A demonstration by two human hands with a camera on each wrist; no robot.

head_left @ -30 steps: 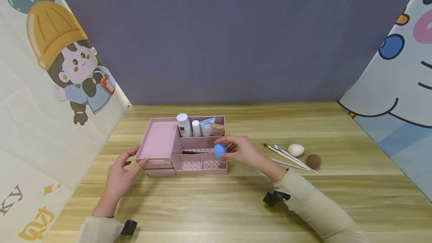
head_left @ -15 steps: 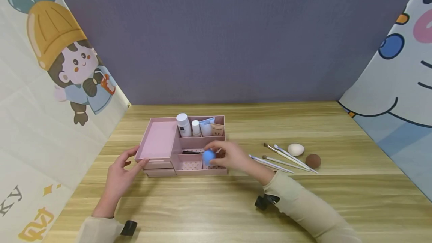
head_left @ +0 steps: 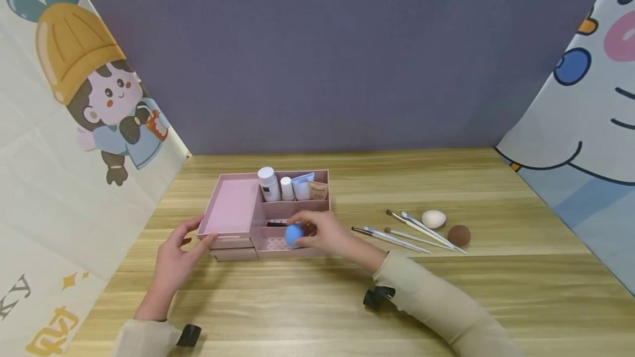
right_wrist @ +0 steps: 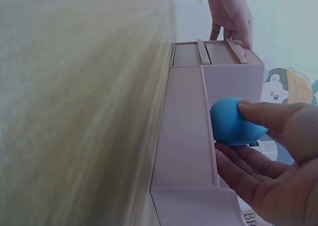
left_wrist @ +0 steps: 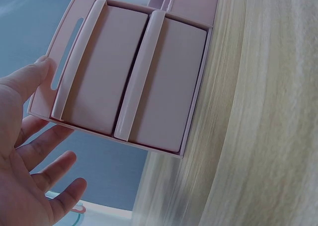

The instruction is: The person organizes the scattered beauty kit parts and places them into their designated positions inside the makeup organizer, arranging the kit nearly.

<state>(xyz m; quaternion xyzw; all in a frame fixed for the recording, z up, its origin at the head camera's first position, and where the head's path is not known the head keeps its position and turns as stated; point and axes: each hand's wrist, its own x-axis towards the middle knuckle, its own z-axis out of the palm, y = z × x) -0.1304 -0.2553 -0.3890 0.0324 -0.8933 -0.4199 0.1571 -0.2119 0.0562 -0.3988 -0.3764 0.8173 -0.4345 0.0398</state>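
Observation:
A pink makeup organizer stands on the table, its left side topped by a flat tray. My left hand holds its front left corner, thumb on the front top edge and fingers along the side. Two drawers face out below the thumb in the left wrist view. My right hand pinches a blue makeup sponge between thumb and fingers, low over the organizer's divided front row. In the head view the sponge and hand cover the right front compartment and the divider.
A white bottle, a smaller white-capped bottle and two tubes stand in the back row. A black pencil-like item lies in the middle row. Several makeup brushes, a white sponge and a brown sponge lie to the right.
My right hand has moved left and slightly down with the blue sponge, from the organizer's right end toward the left front compartment. The left hand keeps its place at the corner.

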